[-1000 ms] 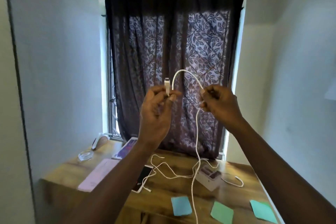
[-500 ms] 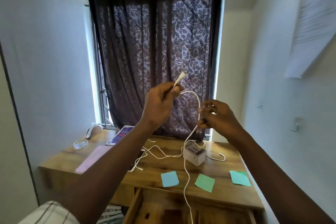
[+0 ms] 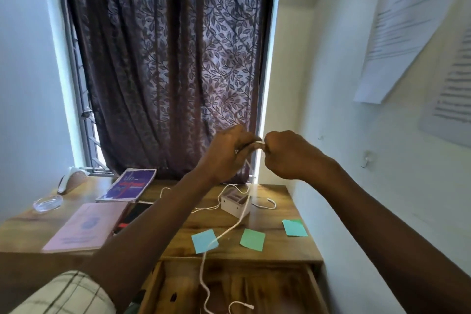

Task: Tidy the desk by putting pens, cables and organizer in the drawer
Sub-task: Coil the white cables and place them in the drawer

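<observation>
Pinching the top of the white cable (image 3: 201,267), the left hand (image 3: 229,153) meets the right hand (image 3: 288,155), whose curled fingers grip the same bend. Below both hands the cable's tail hangs into the open drawer (image 3: 314,285). The organizer (image 3: 234,202) and another cable (image 3: 267,205) lie on the desk (image 3: 275,250) beneath them, so most of the tidying seems left. Half a second ago the hands were apart, with the plug raised.

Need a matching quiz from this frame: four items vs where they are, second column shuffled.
1 long white cable
2 small white box organizer
3 round clear glass dish
4 wooden drawer

A pulled open under the wooden desk
B desk's far left
C pinched by left hand and right hand
D on the desk near the dark curtain

Pairs: 1-C, 2-D, 3-B, 4-A
</observation>
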